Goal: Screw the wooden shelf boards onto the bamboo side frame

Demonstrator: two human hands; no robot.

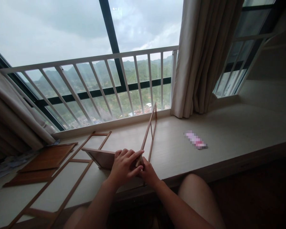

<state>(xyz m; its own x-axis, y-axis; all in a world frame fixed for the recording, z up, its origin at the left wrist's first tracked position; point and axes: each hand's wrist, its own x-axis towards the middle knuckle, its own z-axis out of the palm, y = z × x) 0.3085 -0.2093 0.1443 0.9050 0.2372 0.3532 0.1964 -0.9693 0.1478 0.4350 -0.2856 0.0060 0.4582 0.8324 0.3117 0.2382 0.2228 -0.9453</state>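
A slim wooden frame [148,128] stands on its edge on the pale window ledge, its far end pointing toward the window. Both hands meet at its near end. My left hand [125,165] is closed over the top of that end, thumb and fingers pinching the wood. From the other side, my right hand [149,171] grips the same end low down, its fingers partly hidden behind the left ones. A flat wooden panel [101,156] stands on edge to the left, running behind my left hand; whether it is joined to the frame is hidden.
A ladder-like wooden frame [80,161] lies flat on the left, beside brown wooden boards [47,157]. A blurred pink item [196,140] rests on the ledge [171,152] at right. Behind are a white railing [143,54] and beige curtains [193,57].
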